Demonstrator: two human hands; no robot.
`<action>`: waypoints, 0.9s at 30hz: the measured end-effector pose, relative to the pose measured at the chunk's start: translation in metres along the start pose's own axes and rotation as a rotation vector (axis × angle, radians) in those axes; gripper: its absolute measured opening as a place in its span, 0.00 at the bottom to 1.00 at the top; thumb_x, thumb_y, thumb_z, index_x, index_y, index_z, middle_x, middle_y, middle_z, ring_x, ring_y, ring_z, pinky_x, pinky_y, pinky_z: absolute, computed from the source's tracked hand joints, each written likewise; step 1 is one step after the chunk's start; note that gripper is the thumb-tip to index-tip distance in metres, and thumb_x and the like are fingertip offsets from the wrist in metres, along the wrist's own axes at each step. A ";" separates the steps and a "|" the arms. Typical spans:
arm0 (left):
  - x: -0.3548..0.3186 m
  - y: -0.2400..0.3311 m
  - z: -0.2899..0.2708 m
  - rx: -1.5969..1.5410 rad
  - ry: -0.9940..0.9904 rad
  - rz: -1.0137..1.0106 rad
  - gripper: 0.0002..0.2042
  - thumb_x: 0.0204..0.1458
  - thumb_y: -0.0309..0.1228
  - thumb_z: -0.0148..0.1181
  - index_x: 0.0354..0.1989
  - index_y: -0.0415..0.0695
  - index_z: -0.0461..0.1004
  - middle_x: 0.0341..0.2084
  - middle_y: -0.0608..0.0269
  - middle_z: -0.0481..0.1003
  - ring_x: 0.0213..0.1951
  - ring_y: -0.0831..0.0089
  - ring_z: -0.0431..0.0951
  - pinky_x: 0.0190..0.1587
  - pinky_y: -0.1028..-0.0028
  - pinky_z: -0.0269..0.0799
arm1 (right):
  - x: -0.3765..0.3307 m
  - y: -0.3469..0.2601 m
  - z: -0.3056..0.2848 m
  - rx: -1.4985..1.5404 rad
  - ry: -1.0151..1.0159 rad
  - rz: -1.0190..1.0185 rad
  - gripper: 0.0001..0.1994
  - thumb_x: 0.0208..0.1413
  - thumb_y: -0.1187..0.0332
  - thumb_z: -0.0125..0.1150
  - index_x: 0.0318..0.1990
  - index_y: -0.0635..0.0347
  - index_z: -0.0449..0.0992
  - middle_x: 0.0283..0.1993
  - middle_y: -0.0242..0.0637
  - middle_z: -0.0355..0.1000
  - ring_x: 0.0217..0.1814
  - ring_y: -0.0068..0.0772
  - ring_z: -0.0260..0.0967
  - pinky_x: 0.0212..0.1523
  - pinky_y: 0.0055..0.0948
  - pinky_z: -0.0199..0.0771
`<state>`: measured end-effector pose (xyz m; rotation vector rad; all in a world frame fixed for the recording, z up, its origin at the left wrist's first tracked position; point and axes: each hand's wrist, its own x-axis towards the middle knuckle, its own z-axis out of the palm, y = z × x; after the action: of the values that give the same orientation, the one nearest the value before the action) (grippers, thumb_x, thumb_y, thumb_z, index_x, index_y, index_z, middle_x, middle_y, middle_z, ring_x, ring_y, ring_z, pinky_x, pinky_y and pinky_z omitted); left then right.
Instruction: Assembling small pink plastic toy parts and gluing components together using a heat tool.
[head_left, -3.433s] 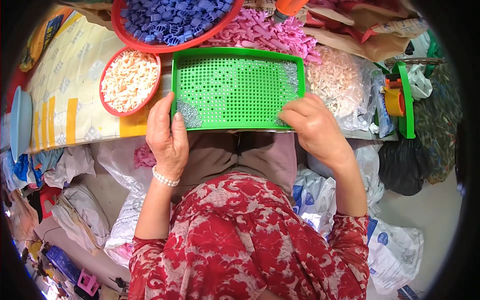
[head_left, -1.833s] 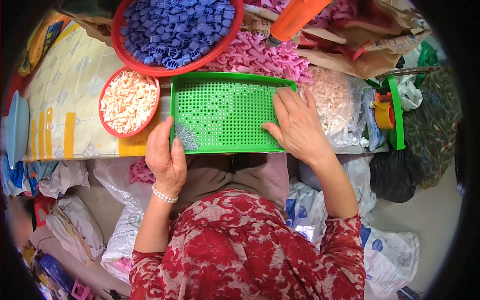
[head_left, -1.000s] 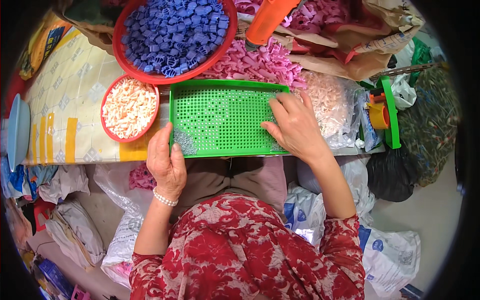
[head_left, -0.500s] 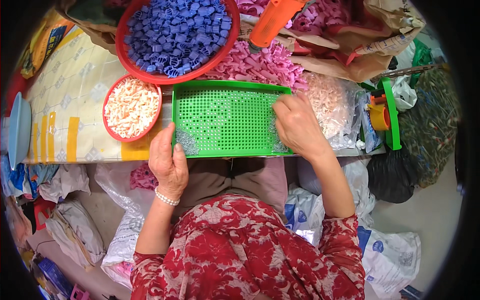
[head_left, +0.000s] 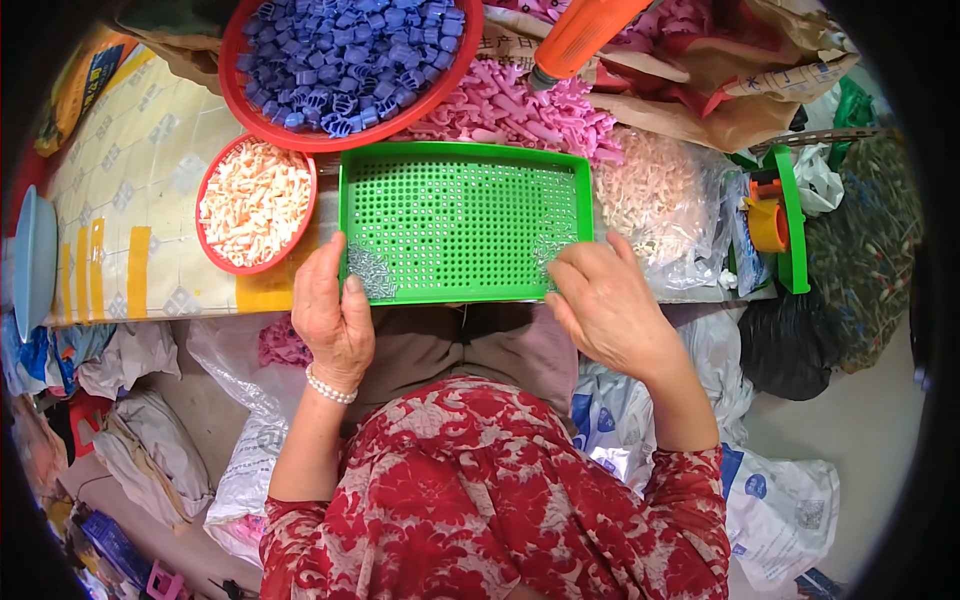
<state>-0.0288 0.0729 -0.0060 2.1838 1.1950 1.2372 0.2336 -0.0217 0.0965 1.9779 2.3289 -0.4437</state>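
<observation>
A green tray with a floor full of small round holes lies at the table's front edge. Small silvery metal pieces, like screws or pins, are heaped in its near left corner. More of these pieces lie along its right side. My left hand grips the tray's near left corner, fingers along the side wall and thumb at the front. Over the near right corner, my right hand has its fingers curled down by the metal pieces; whatever the fingertips hold is hidden.
Behind the tray stand a red basin of blue plastic parts and a heap of pink parts. A small red basket of pale parts is at left, a clear bag of pale pieces at right. An orange power tool hangs above.
My right hand has moved from the tray's right wall toward me, down to the near right corner. My left hand stays at the left corner. The orange tool has swung slightly right.
</observation>
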 end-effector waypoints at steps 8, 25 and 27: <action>0.001 0.001 0.002 0.005 -0.005 0.008 0.18 0.50 0.22 0.50 0.52 0.34 0.69 0.43 0.48 0.72 0.44 0.53 0.73 0.48 0.63 0.68 | 0.033 0.012 0.003 -0.066 0.270 0.009 0.18 0.51 0.64 0.59 0.46 0.64 0.69 0.49 0.46 0.67 0.54 0.45 0.63 0.59 0.48 0.54; -0.001 0.000 0.001 0.011 -0.015 0.000 0.18 0.51 0.23 0.49 0.52 0.34 0.68 0.44 0.47 0.72 0.44 0.53 0.72 0.48 0.63 0.68 | 0.054 0.024 0.010 -0.047 0.413 -0.124 0.23 0.49 0.58 0.60 0.48 0.67 0.68 0.46 0.47 0.68 0.51 0.45 0.65 0.60 0.45 0.56; 0.000 0.001 0.001 0.012 -0.012 0.005 0.18 0.51 0.23 0.49 0.52 0.34 0.68 0.44 0.47 0.72 0.44 0.53 0.73 0.48 0.62 0.68 | 0.064 0.030 0.014 -0.061 0.348 -0.123 0.25 0.50 0.57 0.60 0.49 0.68 0.67 0.47 0.46 0.67 0.52 0.45 0.64 0.60 0.46 0.55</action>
<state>-0.0271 0.0728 -0.0060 2.2008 1.1956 1.2207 0.2491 0.0400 0.0629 2.0297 2.6379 -0.0312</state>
